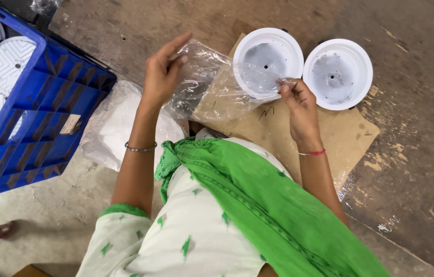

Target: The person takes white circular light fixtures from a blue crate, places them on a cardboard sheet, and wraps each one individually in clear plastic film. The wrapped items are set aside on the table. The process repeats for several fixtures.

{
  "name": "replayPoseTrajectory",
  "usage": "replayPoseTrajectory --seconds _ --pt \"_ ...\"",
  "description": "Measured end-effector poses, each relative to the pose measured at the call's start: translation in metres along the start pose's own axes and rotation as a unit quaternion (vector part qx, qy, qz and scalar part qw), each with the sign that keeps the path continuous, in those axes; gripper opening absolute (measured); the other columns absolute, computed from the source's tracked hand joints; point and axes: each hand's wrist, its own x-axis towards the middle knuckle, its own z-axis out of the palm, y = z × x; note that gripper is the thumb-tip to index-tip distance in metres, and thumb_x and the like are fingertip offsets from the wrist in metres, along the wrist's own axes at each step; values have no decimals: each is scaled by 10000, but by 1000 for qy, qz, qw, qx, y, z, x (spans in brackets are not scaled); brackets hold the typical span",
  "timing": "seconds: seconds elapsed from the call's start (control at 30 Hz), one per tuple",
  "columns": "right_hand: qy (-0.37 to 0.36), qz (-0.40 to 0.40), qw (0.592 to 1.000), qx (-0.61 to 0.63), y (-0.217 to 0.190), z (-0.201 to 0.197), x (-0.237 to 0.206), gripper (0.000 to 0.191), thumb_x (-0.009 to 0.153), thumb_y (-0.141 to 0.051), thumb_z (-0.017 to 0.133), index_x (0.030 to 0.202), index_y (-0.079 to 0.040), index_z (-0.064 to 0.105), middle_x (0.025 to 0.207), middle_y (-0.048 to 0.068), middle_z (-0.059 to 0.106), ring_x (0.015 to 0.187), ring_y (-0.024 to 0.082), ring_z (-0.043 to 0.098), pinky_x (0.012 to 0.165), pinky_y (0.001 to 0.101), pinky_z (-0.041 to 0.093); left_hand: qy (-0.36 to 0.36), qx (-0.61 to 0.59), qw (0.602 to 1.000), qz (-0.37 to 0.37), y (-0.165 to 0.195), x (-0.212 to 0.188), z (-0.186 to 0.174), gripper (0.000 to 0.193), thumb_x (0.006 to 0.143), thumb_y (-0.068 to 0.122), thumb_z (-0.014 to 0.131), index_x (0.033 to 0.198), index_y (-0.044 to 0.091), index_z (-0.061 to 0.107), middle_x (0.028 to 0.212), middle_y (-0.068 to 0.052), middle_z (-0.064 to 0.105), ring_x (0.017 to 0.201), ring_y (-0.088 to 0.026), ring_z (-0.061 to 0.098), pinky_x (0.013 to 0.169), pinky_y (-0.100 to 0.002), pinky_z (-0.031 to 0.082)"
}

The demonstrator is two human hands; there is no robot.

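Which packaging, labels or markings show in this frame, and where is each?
Clear plastic bag: crinkled, held between left hand and right hand.
Label: small pale rectangle on the blue crate.
Cardboard sheet: brown, flat, dark scribble.
White bag: beside the crate.

Left hand (163,72), right hand (299,100) pinched, raised

Blue crate (47,102) blocks left; floor (411,154) right open.
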Motion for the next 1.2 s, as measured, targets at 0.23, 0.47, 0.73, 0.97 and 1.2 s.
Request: replayPoseTrajectory --seconds 0.23,0.47,0.73,0.97,1.2 --pt "-106 150 945 270 -26 13 -10 424 1030 -156 612 1417 5 544 1415 201 621 1182 263 653 943 329 498 44 2 995 -85 -13 11 0 211 1082 106 589 1271 18 622 1097 -92 778 882 -126 682 727 -274 554" --pt "-313 36 949 -7 -37 40 -10 894 869 -170 749 1606 -102 247 1671 168 276 1444 338 433 1130 466 459 -9 59 988 -145 -17 11 5 179 1063 162 549 1099 30 663 923 -54 782 587 -64 597 513 -265 483" --pt "-333 -33 916 -221 -36 64 -10 1228 748 -159 877 1647 -113 42 1731 152 96 1560 344 251 1242 442 321 113 206 971 -52 -46 17 -27 141 950 72 726 1084 33 704 869 -66 743 730 -143 702 652 -317 552" --pt "-302 -97 913 -258 -11 79 0 1352 718 -215 927 1650 -107 -47 1719 172 148 1599 340 196 1288 451 231 89 235 967 -46 49 -7 -9 620 900 209 863 1419 62 557 1345 -151 598 1108 -285 629 933 -418 550" --pt "-268 148 948 -84 -14 82 11 818 979 -316 676 1614 -79 217 1644 134 332 1455 214 411 1124 384 480 -160 324 930 -69 79 -42 64 1091 732 238 889 1610 124 253 1623 -261 268 1461 -467 329 1152 -618 278"
